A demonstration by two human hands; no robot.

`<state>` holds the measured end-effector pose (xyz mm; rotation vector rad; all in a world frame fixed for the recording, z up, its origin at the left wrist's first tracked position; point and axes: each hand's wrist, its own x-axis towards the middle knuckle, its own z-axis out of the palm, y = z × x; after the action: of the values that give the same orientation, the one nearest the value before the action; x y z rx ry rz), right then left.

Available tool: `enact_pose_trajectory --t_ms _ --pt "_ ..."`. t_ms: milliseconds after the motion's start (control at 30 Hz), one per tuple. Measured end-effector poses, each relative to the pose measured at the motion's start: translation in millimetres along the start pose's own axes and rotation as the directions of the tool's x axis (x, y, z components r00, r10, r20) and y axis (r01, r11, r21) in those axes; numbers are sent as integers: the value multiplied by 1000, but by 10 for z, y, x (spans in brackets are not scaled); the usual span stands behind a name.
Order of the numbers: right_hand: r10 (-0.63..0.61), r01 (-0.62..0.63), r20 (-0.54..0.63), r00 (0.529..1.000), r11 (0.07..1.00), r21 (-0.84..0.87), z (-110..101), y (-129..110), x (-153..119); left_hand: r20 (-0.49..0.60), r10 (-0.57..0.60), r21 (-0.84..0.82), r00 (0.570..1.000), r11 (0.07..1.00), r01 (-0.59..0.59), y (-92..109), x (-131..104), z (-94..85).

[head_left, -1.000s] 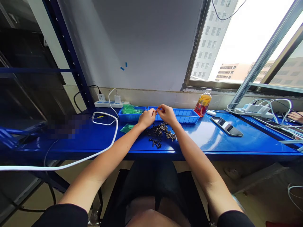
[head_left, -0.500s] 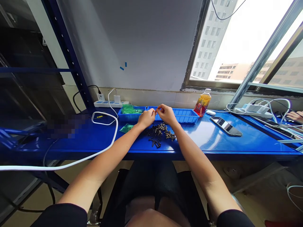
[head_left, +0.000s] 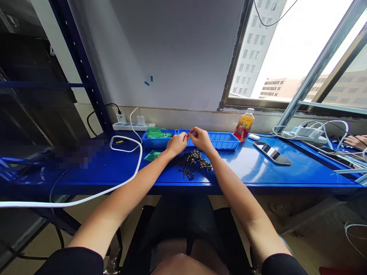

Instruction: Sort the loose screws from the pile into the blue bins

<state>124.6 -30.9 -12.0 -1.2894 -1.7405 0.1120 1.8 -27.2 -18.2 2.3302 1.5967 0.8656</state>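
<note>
Loose screw pile [head_left: 194, 156] on the near part of a glossy blue table [head_left: 243, 170]: small pieces, some dark and long-shanked, others brighter; by appearance light, stiff, hard to break and smooth enough to roll, hence best pinched singly across head or shank. Lacquered surface around the pile likely to let a dropped piece skid. Left of the pile, a flat green packet [head_left: 151, 155]; farther left, a looped white cable [head_left: 139, 160]. Just beyond the pile, left hand [head_left: 177, 144] and right hand [head_left: 201, 139], fingers curled inward, tips nearly meeting; tightness of each pinch and any piece between impossible to tell. Well right of the pile, a phone [head_left: 272, 153], lying flat. Behind the pile, at left, a blue bin [head_left: 160, 143] with green plastic [head_left: 156, 132] inside; behind, at right, a second, ribbed tray [head_left: 226, 142], then an upright drink bottle [head_left: 243, 126]. Far right of the pile, another person's hand [head_left: 358, 142]. Farthest behind the pile, grey wall [head_left: 177, 57] and, to the right, bright window [head_left: 289, 65].
</note>
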Motion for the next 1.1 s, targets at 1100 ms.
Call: enact_pose_trajectory --t_ms 1100 --pt "-17 17 -14 1000 1000 6 11 46 12 -3 4 10 1000 1000 -4 2 6 -3"
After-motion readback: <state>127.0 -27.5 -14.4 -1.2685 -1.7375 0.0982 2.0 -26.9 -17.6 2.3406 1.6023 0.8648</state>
